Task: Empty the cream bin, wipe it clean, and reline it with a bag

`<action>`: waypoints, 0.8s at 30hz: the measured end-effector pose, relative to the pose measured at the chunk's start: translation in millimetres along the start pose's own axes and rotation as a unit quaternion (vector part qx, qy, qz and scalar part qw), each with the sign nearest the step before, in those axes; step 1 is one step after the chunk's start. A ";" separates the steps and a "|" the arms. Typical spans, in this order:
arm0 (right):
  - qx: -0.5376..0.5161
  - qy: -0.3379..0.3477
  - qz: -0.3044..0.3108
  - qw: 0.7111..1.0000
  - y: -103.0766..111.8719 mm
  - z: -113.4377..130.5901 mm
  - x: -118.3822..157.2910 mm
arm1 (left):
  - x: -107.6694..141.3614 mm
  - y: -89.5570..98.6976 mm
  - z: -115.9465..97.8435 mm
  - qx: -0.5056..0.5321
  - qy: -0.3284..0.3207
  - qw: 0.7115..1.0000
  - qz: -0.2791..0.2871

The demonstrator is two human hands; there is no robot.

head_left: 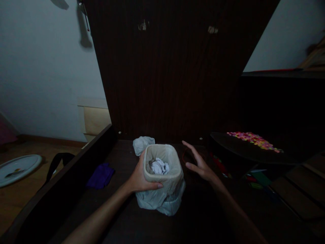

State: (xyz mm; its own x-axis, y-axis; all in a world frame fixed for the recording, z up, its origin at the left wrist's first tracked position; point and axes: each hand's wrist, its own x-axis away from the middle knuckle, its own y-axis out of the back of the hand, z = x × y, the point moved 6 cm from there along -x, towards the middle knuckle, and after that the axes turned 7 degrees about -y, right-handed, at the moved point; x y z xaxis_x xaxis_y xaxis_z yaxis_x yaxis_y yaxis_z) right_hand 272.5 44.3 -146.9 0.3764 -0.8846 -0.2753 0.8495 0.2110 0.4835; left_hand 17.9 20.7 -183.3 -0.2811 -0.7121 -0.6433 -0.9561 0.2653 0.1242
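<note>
A small square trash bin point(175, 159) lined with a thin whitish plastic bag point(170, 201) stands in front of me, the bag hanging loosely down its outside. Crumpled white paper point(159, 166) lies inside. My left hand point(142, 176) grips the bin's left side, thumb across the near wall and fingers hidden behind the far left corner. To the right of the bin, apart from it, my right hand point(199, 164) is open with its fingers stretched forward and nothing in them. Behind the bin's left corner sits a bunched whitish plastic bag point(142, 145).
A purple cloth point(101, 175) lies to the left, near a raised dark wooden edge point(63, 179). A dark upright panel point(162, 84) closes off the back. At right, a dark curved shelf point(220, 139) bears a string of colourful small pieces point(254, 140). A white oval tray point(20, 167) rests beyond the left edge.
</note>
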 end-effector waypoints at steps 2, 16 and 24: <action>-0.064 0.022 0.040 0.997 -18.1 12.8 -1.2 | 0.1 0.0 1.5 0.000 0.000 1.000 0.002; -0.152 -0.051 0.146 0.976 -66.1 2.1 3.8 | -5.7 8.1 -1.9 0.014 0.019 0.998 0.064; -0.047 -0.086 0.150 0.984 -20.9 -30.2 25.1 | -4.0 51.5 -4.9 0.011 0.044 0.994 0.094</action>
State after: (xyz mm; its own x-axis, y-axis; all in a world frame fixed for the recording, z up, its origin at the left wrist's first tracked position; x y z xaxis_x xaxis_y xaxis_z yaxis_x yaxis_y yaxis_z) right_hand 275.4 30.3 -189.0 0.5546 -0.8319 0.0167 0.7427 0.5040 0.4408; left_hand -30.7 34.0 -170.7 -0.4626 -0.7021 -0.5413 -0.8839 0.4130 0.2196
